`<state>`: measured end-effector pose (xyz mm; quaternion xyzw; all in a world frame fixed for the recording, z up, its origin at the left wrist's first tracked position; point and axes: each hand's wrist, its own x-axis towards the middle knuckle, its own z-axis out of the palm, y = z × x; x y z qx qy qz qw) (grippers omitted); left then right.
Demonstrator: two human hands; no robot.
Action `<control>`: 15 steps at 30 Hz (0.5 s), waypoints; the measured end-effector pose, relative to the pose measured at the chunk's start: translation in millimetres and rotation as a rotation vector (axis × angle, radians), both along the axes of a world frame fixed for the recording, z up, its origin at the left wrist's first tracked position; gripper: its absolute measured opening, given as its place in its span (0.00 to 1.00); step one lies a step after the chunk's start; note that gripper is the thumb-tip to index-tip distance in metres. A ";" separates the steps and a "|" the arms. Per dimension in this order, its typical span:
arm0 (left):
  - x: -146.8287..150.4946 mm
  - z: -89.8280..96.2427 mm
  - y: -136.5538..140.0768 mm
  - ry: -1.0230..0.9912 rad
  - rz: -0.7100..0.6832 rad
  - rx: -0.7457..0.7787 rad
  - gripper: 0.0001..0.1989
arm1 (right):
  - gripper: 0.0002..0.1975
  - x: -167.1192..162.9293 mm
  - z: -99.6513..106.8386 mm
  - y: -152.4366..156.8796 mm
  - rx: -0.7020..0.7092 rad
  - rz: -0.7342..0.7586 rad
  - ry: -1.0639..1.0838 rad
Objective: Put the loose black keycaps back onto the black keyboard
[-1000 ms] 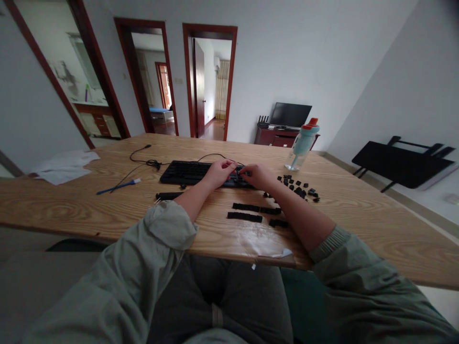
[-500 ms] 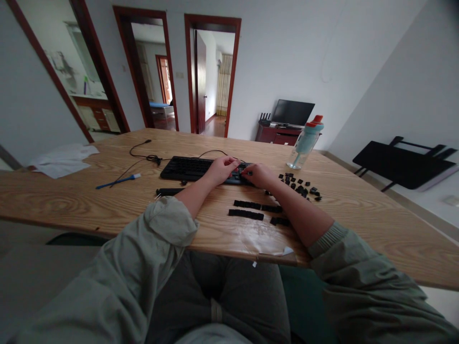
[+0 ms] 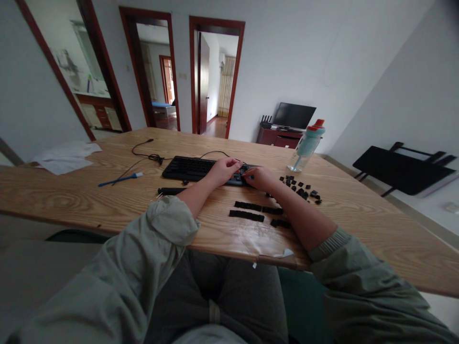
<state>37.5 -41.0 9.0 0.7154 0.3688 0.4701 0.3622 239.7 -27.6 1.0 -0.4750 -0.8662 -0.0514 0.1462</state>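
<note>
A black keyboard [image 3: 186, 167] lies across the table, its right part partly covered by my hands. My left hand [image 3: 225, 171] rests over it right of the middle, thumb and fingers pinched together; anything between them is too small to tell. At the keyboard's right end my right hand [image 3: 258, 177] has its fingertips closed in a pinch, touching the key area. A small dark thing shows at those fingertips, but I cannot make it out. Loose black keycaps [image 3: 303, 192] lie scattered right of my right hand. Nearer me, keycaps stand in short rows [image 3: 246, 216], partly behind my right forearm.
A blue brush [image 3: 120, 179] and a coiled cable [image 3: 155, 158] lie to the left, with white paper [image 3: 66, 157] beyond. A black-handled tool [image 3: 171, 191] sits before the keyboard. A clear bottle [image 3: 304, 145] stands back right. Clear film [image 3: 265, 243] lifts at the table's front edge.
The camera view has shifted slightly. My right fingertips have moved a little at the keyboard's right end; my left hand stays almost where it was.
</note>
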 end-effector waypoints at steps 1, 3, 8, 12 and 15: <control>0.1 0.0 -0.3 -0.005 -0.004 0.003 0.21 | 0.14 -0.5 -0.2 -0.2 0.011 -0.010 -0.014; 0.2 -0.1 -0.6 -0.019 -0.013 0.011 0.21 | 0.14 -2.4 0.6 -2.4 0.026 -0.028 -0.041; 0.2 -1.0 0.8 -0.028 -0.013 0.014 0.20 | 0.14 -7.8 6.9 -13.2 0.032 -0.093 -0.072; 0.6 -1.0 1.8 -0.031 -0.009 0.036 0.20 | 0.13 -9.7 9.5 -18.3 0.044 -0.134 -0.072; 1.1 0.3 0.5 -0.025 0.000 0.035 0.20 | 0.13 -10.2 9.6 -18.8 0.038 -0.125 -0.077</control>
